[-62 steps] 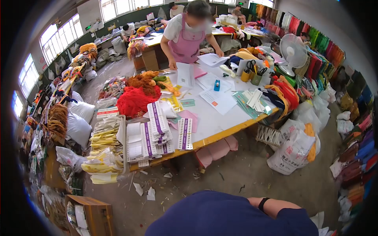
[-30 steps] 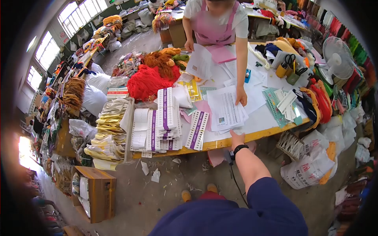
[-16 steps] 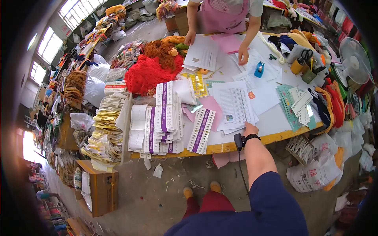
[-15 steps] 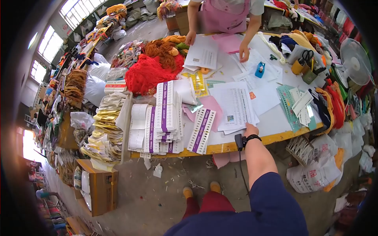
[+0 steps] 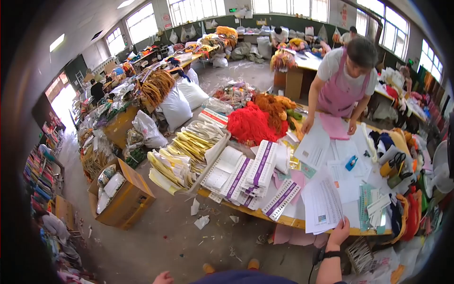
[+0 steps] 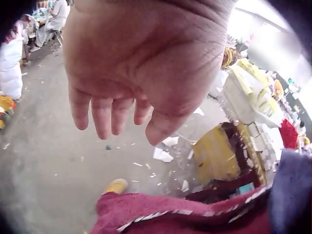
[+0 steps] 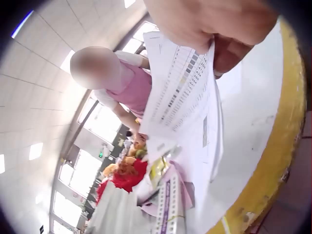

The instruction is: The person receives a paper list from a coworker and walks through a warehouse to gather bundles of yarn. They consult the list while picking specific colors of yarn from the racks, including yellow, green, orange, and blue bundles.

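My right hand pinches the lower right edge of a few printed sheets, which tilt up at the table's front edge. In the right wrist view the thumb and fingers grip the sheets, covered with rows of symbols and numbers. My left hand hangs loosely over the floor, fingers relaxed, holding nothing; only a bit of it shows at the bottom of the head view. Beside the sheets lies a white card strip with a purple band. Opposite, a person in a pink apron holds another printed sheet.
Stacks of purple-banded cards, a bin of yellow and white packets and red yarn occupy the table's left part. A blue tape dispenser and scissors stand to the right. A cardboard box sits on the floor.
My right hand has reached to the table, taken hold of the printed sheets and lifted their near edge. The head view has swung left and up. My left hand has come into the head view.
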`<state>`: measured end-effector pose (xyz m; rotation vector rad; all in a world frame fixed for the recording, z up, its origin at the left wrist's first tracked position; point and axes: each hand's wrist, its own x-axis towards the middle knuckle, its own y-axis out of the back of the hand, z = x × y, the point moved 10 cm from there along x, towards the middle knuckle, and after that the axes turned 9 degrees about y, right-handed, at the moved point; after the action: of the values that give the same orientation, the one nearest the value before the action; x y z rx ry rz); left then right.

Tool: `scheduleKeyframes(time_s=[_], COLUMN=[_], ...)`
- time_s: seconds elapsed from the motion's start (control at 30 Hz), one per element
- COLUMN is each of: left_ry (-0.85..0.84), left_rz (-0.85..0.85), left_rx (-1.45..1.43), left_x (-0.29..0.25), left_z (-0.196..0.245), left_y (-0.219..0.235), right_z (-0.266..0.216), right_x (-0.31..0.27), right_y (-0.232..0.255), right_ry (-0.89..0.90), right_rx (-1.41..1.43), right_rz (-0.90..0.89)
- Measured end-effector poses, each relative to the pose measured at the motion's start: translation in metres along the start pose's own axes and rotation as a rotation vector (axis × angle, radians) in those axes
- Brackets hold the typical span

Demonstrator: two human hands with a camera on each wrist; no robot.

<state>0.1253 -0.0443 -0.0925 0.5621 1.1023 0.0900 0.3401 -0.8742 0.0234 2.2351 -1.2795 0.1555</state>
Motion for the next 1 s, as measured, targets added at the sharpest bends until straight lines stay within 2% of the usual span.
scheduleKeyframes(time_s=[0.03, 0.1, 0.13, 0.2, 0.23, 0.3, 0.33, 0.37, 0.4, 0.43, 0.47, 0.5, 0.53, 0.57, 0.63, 0.7, 0.77, 0.83, 0.9, 0.97, 1.0], left_ry=[0.001, -0.238, -0.258, -0.368, -0.388, -0.534, -0.543, -0.658, -0.769, -0.772, -0.846, -0.919, -0.912, -0.917, -0.958, -0.969, -0.85, -0.819, -0.777, -0.685, -0.685], left_rz=[-0.019, -0.024, -0.03, -0.196, -0.203, -0.179, -0.184, -0.141, -0.092, -0.088, -0.152, -0.214, -0.308, -0.293, -0.52, -0.517, -0.546, -0.482, -0.419, -0.09, -0.076], left_rx=[-0.026, -0.076, -0.085, 0.126, 0.12, -0.102, -0.111, -0.257, -0.404, -0.412, -0.531, -0.65, -0.721, -0.728, -0.704, -0.741, -0.903, -0.942, -0.984, -0.865, -0.869], left_x=[0.003, -0.008, -0.004, 0.003, -0.002, -0.027, -0.043, -0.069, -0.09, -0.099, -0.11, -0.122, -0.129, -0.129, -0.133, -0.129, -0.117, -0.115, -0.116, -0.114, -0.118], left_z=[0.023, 0.095, 0.112, 0.152, 0.17, 0.217, 0.233, 0.254, 0.268, 0.272, 0.277, 0.279, 0.277, 0.27, 0.259, 0.229, 0.193, 0.167, 0.142, 0.11, 0.101], left_y=[0.005, 0.007, 0.015, 0.007, 0.012, 0.03, 0.035, 0.052, 0.071, 0.08, 0.091, 0.105, 0.111, 0.121, 0.122, 0.135, 0.149, 0.169, 0.187, 0.218, 0.226], right_z=[-0.033, -0.094, -0.125, -0.186, -0.21, -0.255, -0.281, -0.301, -0.324, -0.345, -0.361, -0.377, -0.393, -0.404, -0.424, -0.45, -0.461, -0.485, -0.499, -0.507, -0.51], right_x=[-0.005, -0.02, -0.028, -0.047, -0.059, -0.082, -0.095, -0.105, -0.122, -0.143, -0.156, -0.177, -0.2, -0.213, -0.251, -0.278, -0.314, -0.345, -0.379, -0.411, -0.434], right_y=[0.013, 0.034, 0.042, 0.054, 0.056, 0.035, 0.024, 0.019, -0.005, -0.027, -0.037, -0.058, -0.078, -0.091, -0.126, -0.149, -0.178, -0.196, -0.214, -0.236, -0.245], right_ry=[0.079, 0.174, 0.213, 0.285, 0.301, 0.282, 0.277, 0.288, 0.296, 0.299, 0.306, 0.295, 0.285, 0.293, 0.18, 0.168, 0.039, 0.038, -0.063, -0.071, -0.181], right_rx=[0.041, 0.088, 0.158, 0.251, 0.25, 0.543, 0.556, 0.555, 0.603, 0.648, 0.654, 0.696, 0.737, 0.748, 0.83, 0.87, 0.916, 0.956, 0.96, 0.978, 0.956], right_rz=[0.019, 0.053, 0.061, 0.065, 0.079, -0.13, -0.249, -0.25, -0.441, -0.634, -0.638, -0.778, -0.919, -0.929, -1.123, -1.19, -1.311, -1.345, -1.435, -1.515, -1.611])
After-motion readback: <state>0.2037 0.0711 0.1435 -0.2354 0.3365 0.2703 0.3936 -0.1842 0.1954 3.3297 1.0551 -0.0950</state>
